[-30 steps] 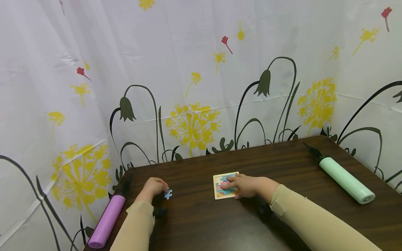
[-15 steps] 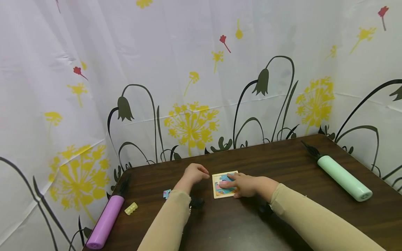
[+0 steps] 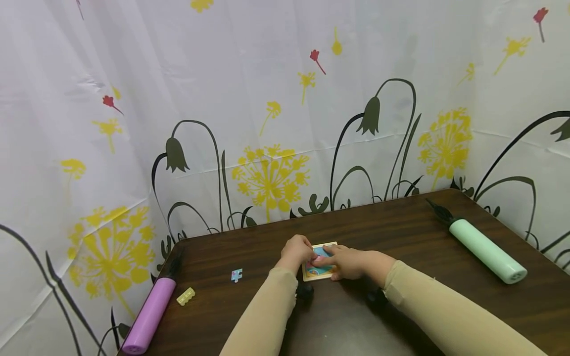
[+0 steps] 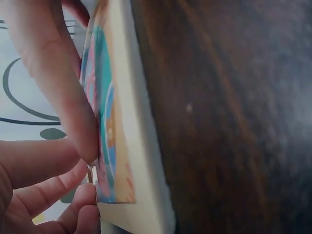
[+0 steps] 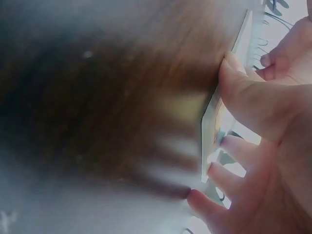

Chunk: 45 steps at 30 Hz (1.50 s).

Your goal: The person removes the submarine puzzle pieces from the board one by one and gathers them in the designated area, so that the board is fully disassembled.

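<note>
A small jigsaw puzzle in a pale wooden frame lies on the dark table, its colourful picture partly covered by both hands. My left hand is at the puzzle's left side. Its thumb and forefinger meet over the picture in the left wrist view, with the thin edge of a puzzle piece showing between them; the rest of that piece is hidden. My right hand rests on the puzzle from the right, fingers spread. In the right wrist view its thumb lies on the frame and the other fingers touch near its side.
Left of the puzzle lie a loose blue puzzle piece and a pale yellow block-like piece. A purple hand pump lies along the table's left edge, a mint-green one at the right. A flowered curtain hangs behind.
My left hand has moved right, from beside the blue piece to the puzzle, uncovering the blue piece and the yellow one. My right hand has stayed on the puzzle.
</note>
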### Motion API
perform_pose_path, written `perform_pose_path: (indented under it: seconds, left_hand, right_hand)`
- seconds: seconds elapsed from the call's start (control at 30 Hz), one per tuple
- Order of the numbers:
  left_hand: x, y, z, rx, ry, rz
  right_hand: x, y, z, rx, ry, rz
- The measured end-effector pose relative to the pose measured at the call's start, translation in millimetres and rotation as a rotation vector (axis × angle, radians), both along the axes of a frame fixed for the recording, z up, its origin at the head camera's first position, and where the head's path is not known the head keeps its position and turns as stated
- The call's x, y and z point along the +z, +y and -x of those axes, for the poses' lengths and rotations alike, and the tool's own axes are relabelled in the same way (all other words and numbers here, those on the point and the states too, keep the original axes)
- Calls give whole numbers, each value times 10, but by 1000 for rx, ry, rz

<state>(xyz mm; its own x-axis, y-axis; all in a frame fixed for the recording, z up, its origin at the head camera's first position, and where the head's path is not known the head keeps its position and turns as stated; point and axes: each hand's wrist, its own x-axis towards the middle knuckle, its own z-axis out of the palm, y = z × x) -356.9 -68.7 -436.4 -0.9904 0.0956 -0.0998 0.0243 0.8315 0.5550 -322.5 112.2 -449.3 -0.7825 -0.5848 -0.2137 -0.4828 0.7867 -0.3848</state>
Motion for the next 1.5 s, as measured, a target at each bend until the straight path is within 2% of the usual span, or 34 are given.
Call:
perform_pose_path:
  seconds: [0.33,0.5,0.8,1.07,1.17,1.27,1.5]
  left_hand:
    - [-18,28,-1,-7,-17,19]
    - [-22,15,8,-5,-4,3]
    - [-139,-32,54,21,30,-116]
    - [-117,-125,53,10,77,-303]
    - [-60,-239,65,21,116,-363]
    - [56,-429,64,36,135,-379]
    - [319,-1084,49,81,157,-296]
  right_hand:
    - [-71,47,-87,-41,96,17]
    - [-72,42,-95,-43,106,14]
    - [-45,36,-111,-37,89,14]
    - [-27,25,-120,-34,94,-9]
    - [-31,15,-118,-34,96,-8]
    - [-39,13,-110,-32,108,-15]
    - [-47,27,-107,-33,123,-18]
